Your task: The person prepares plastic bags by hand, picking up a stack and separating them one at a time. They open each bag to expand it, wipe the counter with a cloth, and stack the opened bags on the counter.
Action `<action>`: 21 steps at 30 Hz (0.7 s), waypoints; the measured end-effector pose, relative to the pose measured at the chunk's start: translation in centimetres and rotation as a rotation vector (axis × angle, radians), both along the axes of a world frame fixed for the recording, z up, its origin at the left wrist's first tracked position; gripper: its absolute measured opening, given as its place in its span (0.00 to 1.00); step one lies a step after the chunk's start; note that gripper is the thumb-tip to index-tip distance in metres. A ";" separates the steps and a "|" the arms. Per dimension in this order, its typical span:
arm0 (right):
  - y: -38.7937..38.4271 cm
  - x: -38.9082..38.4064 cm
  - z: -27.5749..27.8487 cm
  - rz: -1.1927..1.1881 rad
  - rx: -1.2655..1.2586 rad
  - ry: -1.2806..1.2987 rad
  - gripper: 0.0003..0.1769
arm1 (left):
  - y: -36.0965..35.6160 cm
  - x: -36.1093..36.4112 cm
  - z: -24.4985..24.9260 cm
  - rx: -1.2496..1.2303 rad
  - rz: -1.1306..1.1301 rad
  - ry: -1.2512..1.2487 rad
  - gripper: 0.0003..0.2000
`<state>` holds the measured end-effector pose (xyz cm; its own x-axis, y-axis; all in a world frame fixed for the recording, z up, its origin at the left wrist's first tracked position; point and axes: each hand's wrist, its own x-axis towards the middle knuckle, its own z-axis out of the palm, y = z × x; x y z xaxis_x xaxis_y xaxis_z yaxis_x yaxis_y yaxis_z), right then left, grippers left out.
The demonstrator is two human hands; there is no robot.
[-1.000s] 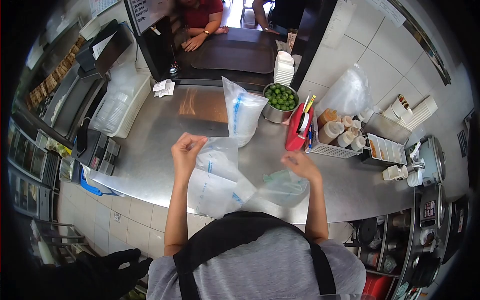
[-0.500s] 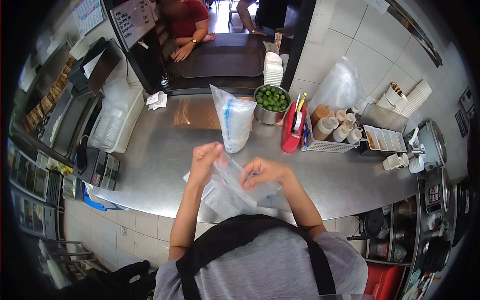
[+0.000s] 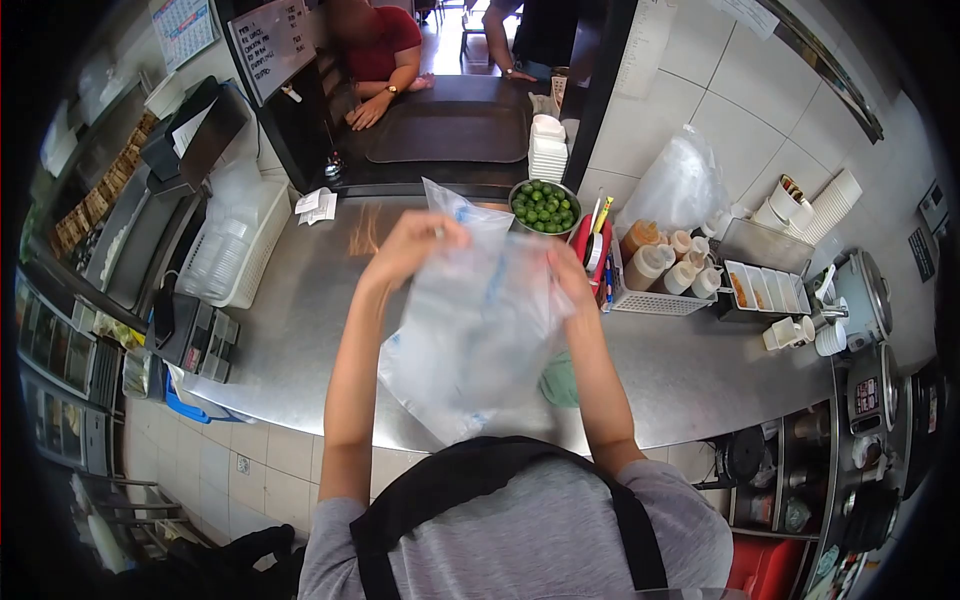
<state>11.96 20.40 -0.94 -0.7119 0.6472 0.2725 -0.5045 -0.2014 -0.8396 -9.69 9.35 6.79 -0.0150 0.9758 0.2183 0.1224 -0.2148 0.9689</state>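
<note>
Between my two hands hangs a clear plastic bag (image 3: 480, 310) with faint blue print, spread wide and blurred by motion. My left hand (image 3: 418, 243) pinches its upper left edge. At the upper right edge, my right hand (image 3: 568, 275) grips the same bag, its fingers partly smeared. Just behind, the top of another clear bag with blue print (image 3: 480, 218) shows; its lower part is hidden. More plastic (image 3: 430, 405) shows under the held bag near the counter's front edge. A green cloth (image 3: 560, 380) lies beside my right forearm.
Green limes fill a metal bowl (image 3: 545, 229) behind my right hand. To the right are a red tape dispenser (image 3: 580, 238), a basket of sauce bottles (image 3: 665, 292) and a condiment tray (image 3: 755, 290). Beyond the serving window, two people stand by a brown tray (image 3: 445, 133).
Both hands have risen and moved apart, away from my body. The crumpled plastic bag between them is now spread wide and covers most of the standing bag. The green cloth has come into view.
</note>
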 end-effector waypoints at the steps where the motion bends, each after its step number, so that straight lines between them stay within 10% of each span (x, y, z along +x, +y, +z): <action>1: -0.7 -1.3 2.8 -0.099 -0.073 -0.003 0.11 | 1.5 -0.7 0.1 0.109 0.047 0.088 0.06; 6: 1.6 -6.6 0.0 -0.367 0.084 -0.032 0.06 | 6.4 -2.2 -4.2 0.232 0.489 0.585 0.10; 10: 2.9 -8.3 0.0 -0.415 -0.120 -0.457 0.11 | 10.3 -5.7 -11.8 -0.109 0.333 -0.295 0.16; 11: 3.3 -8.4 0.3 -0.389 -0.172 -0.679 0.13 | 11.2 -6.0 -13.1 -0.228 0.433 0.113 0.16; 21: 8.6 -8.8 -13.6 -0.371 0.611 -0.772 0.22 | 5.8 0.6 -17.1 -0.451 0.599 -0.204 0.11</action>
